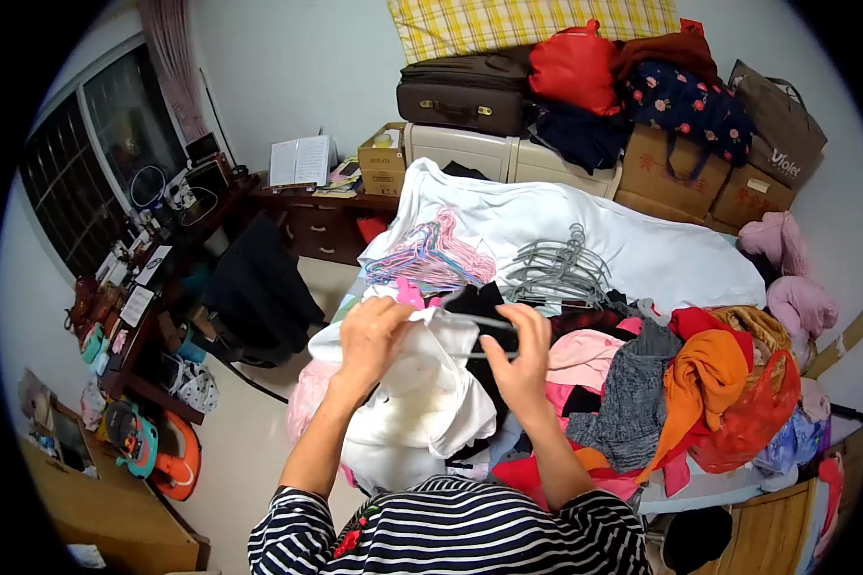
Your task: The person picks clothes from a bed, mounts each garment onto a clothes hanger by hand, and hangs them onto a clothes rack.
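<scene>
My left hand [376, 333] is closed on the upper edge of a white garment [417, 398], which hangs down in loose folds in front of me. My right hand [522, 359] has thumb and fingers curled round one end of a grey clothes hanger [481, 355]. The hanger's other end reaches toward the neck of the garment, where cloth and my left hand partly hide it. Beyond my hands, a bunch of pink and blue hangers [433, 254] and a stack of grey hangers [558, 271] lie on a white sheet.
Piled clothes, including a grey knit garment [633, 393] and an orange garment [710, 379], lie to my right beside a red plastic bag [762, 417]. A chair with dark cloth [259, 292] stands left. A suitcase [465, 96] and cardboard boxes [671, 172] stand behind the bed.
</scene>
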Motion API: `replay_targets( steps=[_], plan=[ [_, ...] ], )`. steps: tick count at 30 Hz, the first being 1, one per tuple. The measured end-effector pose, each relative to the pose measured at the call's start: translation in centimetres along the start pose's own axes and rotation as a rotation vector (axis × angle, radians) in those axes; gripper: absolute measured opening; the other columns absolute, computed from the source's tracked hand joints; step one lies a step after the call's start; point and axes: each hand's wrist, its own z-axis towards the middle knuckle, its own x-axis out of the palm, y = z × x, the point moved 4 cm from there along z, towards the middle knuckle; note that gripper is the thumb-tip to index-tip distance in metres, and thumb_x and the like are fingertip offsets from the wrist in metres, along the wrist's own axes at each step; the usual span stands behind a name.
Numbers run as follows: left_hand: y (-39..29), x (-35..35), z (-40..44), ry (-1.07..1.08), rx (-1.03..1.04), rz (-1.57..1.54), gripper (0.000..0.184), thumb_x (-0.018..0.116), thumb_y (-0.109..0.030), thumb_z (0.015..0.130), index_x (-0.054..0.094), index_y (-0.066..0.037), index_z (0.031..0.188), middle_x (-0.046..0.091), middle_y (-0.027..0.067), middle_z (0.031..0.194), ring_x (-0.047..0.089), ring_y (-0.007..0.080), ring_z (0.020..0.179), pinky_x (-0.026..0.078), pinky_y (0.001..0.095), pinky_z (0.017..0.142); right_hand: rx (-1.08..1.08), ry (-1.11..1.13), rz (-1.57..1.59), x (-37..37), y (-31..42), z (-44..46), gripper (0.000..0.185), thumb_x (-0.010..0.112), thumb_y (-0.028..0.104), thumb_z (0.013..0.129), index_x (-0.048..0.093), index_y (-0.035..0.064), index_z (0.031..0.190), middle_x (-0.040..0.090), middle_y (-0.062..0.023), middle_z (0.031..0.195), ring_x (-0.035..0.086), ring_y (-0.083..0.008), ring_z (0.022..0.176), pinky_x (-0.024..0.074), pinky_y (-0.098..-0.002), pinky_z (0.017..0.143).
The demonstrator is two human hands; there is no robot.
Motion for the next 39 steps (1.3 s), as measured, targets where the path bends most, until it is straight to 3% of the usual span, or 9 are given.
replay_targets(
  steps=[4, 7, 10, 22, 28, 32, 34, 36, 39],
  plan=[
    [3.0, -5.0, -1.5, -0.136, -0.225, 0.052, 0.008, 0.07, -0.007, 0.073, 0.065, -0.005, 0.08, 0.053, 0.0074, 0.065, 0.052, 0.0231, 0.06, 0.04, 0.0342, 0.054, -0.148, 0.096, 0.172, 1.7, 4.7, -3.8, 0.037, 0.07, 0.003, 0.069, 0.056, 0.0014, 0.103, 0.054, -0.0152, 0.103, 0.056, -0.0315, 0.084, 0.047, -0.0341, 0.068],
    [4.7, -8.1, -2.9, -0.168, -0.285, 0.054, 0.008, 0.069, -0.008, 0.075, 0.065, -0.005, 0.082, 0.053, 0.007, 0.066, 0.053, 0.0223, 0.059, 0.041, 0.0326, 0.053, -0.263, 0.551, 0.22, 6.5, 8.4, -7.8, 0.044, 0.067, 0.009, 0.073, 0.052, 0.0027, 0.115, 0.053, -0.015, 0.114, 0.058, -0.0323, 0.089, 0.0476, -0.0367, 0.071],
    [6.1, -11.4, -4.3, -0.181, -0.392, 0.047, 0.009, 0.067, -0.008, 0.077, 0.065, -0.003, 0.084, 0.053, 0.0069, 0.067, 0.054, 0.0208, 0.058, 0.041, 0.0305, 0.053, -0.215, 0.66, 0.075, 9.8, 9.1, -9.6, 0.048, 0.065, 0.01, 0.075, 0.048, 0.003, 0.119, 0.052, -0.0138, 0.115, 0.057, -0.031, 0.093, 0.0459, -0.0384, 0.075],
    [9.0, -17.7, -10.6, -0.204, -0.603, -0.311, 0.011, 0.063, -0.005, 0.081, 0.066, 0.004, 0.087, 0.051, 0.0031, 0.069, 0.047, 0.0079, 0.062, 0.036, 0.0227, 0.055, -0.105, 0.434, -0.16, 13.1, 7.3, -11.5, 0.056, 0.07, 0.012, 0.07, 0.048, -0.0006, 0.12, 0.048, -0.0177, 0.12, 0.043, -0.0355, 0.116, 0.0336, -0.0443, 0.096],
    [8.0, -19.0, -9.7, -0.222, -0.541, -0.407, 0.01, 0.064, -0.003, 0.081, 0.066, 0.004, 0.087, 0.05, 0.0018, 0.069, 0.045, 0.0065, 0.061, 0.035, 0.0216, 0.054, -0.288, 0.691, -0.108, 15.1, 7.4, -13.0, 0.033, 0.07, 0.017, 0.071, 0.063, 0.0034, 0.1, 0.057, -0.0107, 0.11, 0.045, -0.0335, 0.114, 0.0299, -0.0463, 0.096],
    [7.7, -19.9, -8.8, -0.163, -0.418, -0.228, 0.01, 0.067, -0.001, 0.078, 0.066, 0.003, 0.087, 0.052, 0.0038, 0.068, 0.047, 0.0098, 0.06, 0.036, 0.0229, 0.054, -0.264, 0.925, -0.044, 14.2, 3.9, -11.3, 0.021, 0.067, 0.023, 0.075, 0.066, 0.0056, 0.086, 0.063, -0.0095, 0.098, 0.05, -0.0277, 0.11, 0.0295, -0.0478, 0.094],
    [8.2, -20.1, -9.0, -0.148, -0.439, -0.2, 0.012, 0.069, -0.003, 0.074, 0.068, -0.001, 0.086, 0.054, 0.0059, 0.065, 0.051, 0.0138, 0.057, 0.038, 0.0263, 0.052, -0.254, 1.044, 0.022, 13.0, 2.3, -7.8, 0.023, 0.066, 0.025, 0.077, 0.065, 0.0029, 0.082, 0.062, -0.0121, 0.081, 0.06, -0.0311, 0.079, 0.0453, -0.0413, 0.072],
    [8.7, -19.9, -9.3, -0.084, -0.415, -0.156, 0.013, 0.069, -0.005, 0.074, 0.069, -0.001, 0.087, 0.055, 0.006, 0.066, 0.051, 0.0143, 0.058, 0.038, 0.0266, 0.052, -0.245, 0.746, 0.117, 10.6, 1.6, -5.1, 0.023, 0.066, 0.024, 0.077, 0.064, 0.0015, 0.078, 0.059, -0.0142, 0.075, 0.059, -0.0339, 0.07, 0.0453, -0.0417, 0.061],
    [8.9, -18.8, -9.2, -0.048, -0.431, -0.179, 0.013, 0.069, -0.004, 0.075, 0.068, 0.0, 0.087, 0.054, 0.0052, 0.065, 0.049, 0.0129, 0.058, 0.037, 0.0258, 0.052, -0.237, 0.735, 0.152, 8.7, 2.0, -1.5, 0.019, 0.066, 0.018, 0.076, 0.064, -0.0008, 0.08, 0.06, -0.0131, 0.078, 0.058, -0.0304, 0.074, 0.0458, -0.0372, 0.067]
  ],
)
